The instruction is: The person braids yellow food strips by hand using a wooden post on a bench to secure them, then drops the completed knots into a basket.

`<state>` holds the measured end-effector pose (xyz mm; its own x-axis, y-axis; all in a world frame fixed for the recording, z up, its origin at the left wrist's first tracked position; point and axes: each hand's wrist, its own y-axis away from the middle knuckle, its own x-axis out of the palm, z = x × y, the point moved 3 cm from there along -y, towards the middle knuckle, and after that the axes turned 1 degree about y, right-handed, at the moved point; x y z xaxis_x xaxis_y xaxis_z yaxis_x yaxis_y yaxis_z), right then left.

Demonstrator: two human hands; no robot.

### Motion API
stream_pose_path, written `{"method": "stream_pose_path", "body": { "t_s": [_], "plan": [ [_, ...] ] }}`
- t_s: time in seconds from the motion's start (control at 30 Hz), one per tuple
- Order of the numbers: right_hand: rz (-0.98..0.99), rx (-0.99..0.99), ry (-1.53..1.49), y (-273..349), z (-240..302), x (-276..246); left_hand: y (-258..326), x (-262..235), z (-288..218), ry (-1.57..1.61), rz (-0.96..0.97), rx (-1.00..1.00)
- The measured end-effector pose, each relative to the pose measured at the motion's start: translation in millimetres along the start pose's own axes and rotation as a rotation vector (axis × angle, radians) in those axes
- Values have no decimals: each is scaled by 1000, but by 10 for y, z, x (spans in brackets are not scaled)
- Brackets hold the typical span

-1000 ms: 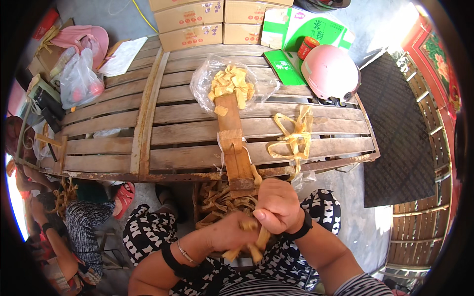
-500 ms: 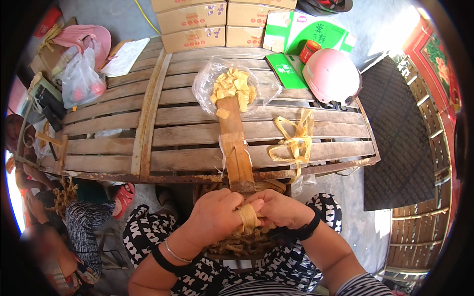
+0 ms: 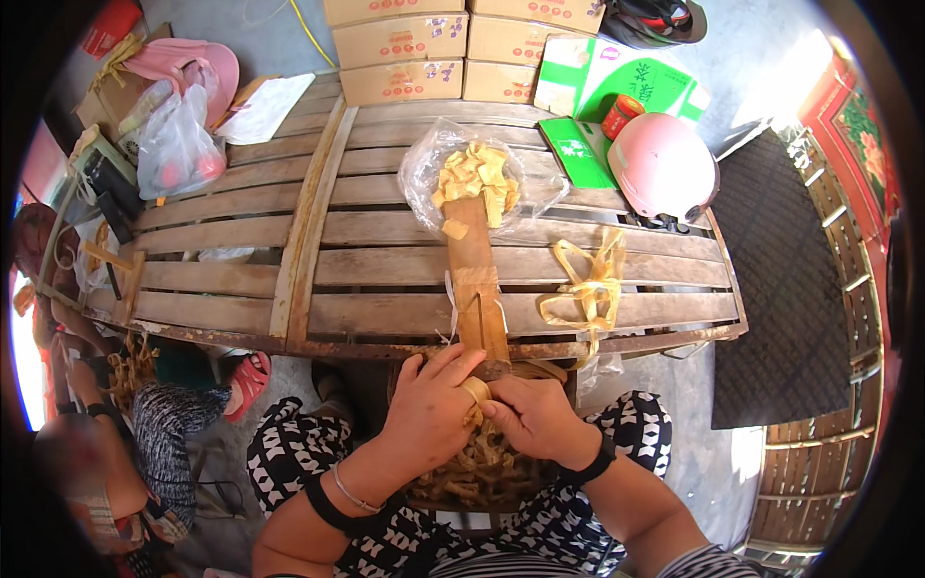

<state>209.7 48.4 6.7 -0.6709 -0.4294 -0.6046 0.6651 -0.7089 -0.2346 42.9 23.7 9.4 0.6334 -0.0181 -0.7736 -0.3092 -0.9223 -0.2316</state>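
My left hand (image 3: pixel 424 414) and my right hand (image 3: pixel 541 419) meet at the table's front edge, over my lap. Between them is a small pale-yellow wound strip (image 3: pixel 476 389), its material unclear. The left fingers reach over its far side, while the right thumb and curled fingers press on its right end. Just beyond the hands lies a long brown wooden board (image 3: pixel 474 279), tilted and overhanging the edge. Small folded yellow pieces (image 3: pixel 474 178) sit at its far end on a clear plastic bag (image 3: pixel 416 183). Below my hands, a container holds many tan twisted strips (image 3: pixel 491 472).
A tangled yellow plastic tie (image 3: pixel 588 289) lies on the slatted table (image 3: pixel 385 260). Farther back are a pink helmet (image 3: pixel 665 164), a red can (image 3: pixel 622 116) and stacked cartons (image 3: pixel 405 82). A plastic bag (image 3: pixel 178 144) stands at left. Another person (image 3: pixel 169 433) sits at lower left.
My left fingers have lifted and stretched forward over the wound strip, and my right hand has turned with its thumb on top. The whole view has shifted slightly.
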Motion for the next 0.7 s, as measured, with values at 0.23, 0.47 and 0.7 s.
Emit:
{"method": "stream_pose_path", "body": {
  "t_s": [0.23,0.47,0.7],
  "plan": [
    [127,473,-458,-44,38,8,-23,-167,37,444,-49,40],
    [248,610,-1030,12,35,-66,57,-441,153,1111,-307,-252],
    [157,702,-1156,-4,-89,-24,48,-214,359,1168,-23,-533]
  ]
}}
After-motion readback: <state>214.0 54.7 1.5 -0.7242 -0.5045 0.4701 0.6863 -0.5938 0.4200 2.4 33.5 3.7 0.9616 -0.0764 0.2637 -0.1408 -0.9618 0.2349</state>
